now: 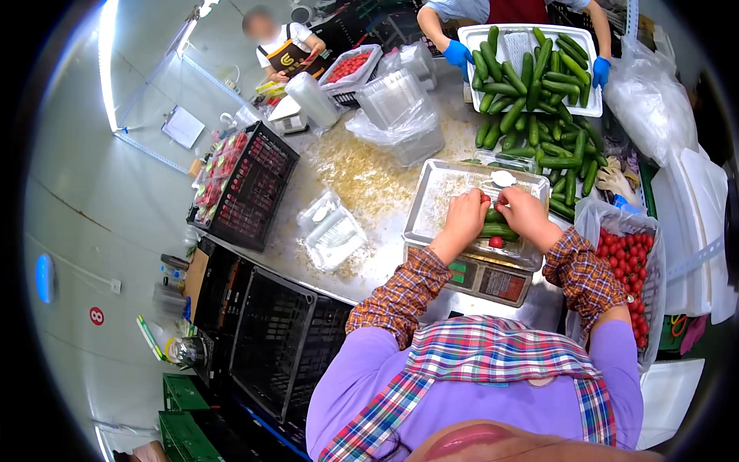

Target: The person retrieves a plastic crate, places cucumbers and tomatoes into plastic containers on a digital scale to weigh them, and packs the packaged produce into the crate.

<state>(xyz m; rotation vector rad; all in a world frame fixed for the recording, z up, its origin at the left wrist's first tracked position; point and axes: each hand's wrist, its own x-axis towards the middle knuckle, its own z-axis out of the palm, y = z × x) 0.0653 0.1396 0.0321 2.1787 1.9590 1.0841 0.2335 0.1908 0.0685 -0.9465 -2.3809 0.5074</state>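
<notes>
Left hand: we have our left hand (463,217) over the metal tray (440,189), fingertips closed in a pinch on a small red tomato (484,198).
Right hand: our right hand (526,215) is bent inward beside it, fingers curled near a bit of red – we cannot tell whether they grip it.
Cucumbers: they lie under and between our hands (499,230), inside what looks like a clear plastic pack (526,253) on the tray.
Loose tomato: one more red tomato (496,242) sits just beside the cucumbers, on our side.
Scale: the scale (504,284) is under the tray; we cannot read its display.
Step in hand: we judge this to be fine placing or adjusting of tomatoes by the cucumbers.
Handling: such a move calls for a light pinch – small, round fruit could roll or bruise.
Right side: a lined crate of tomatoes (625,257) stands near our right arm.
Across the bench: a co-worker's blue-gloved hands (457,54) hold a white tray (591,110) of cucumbers.
</notes>
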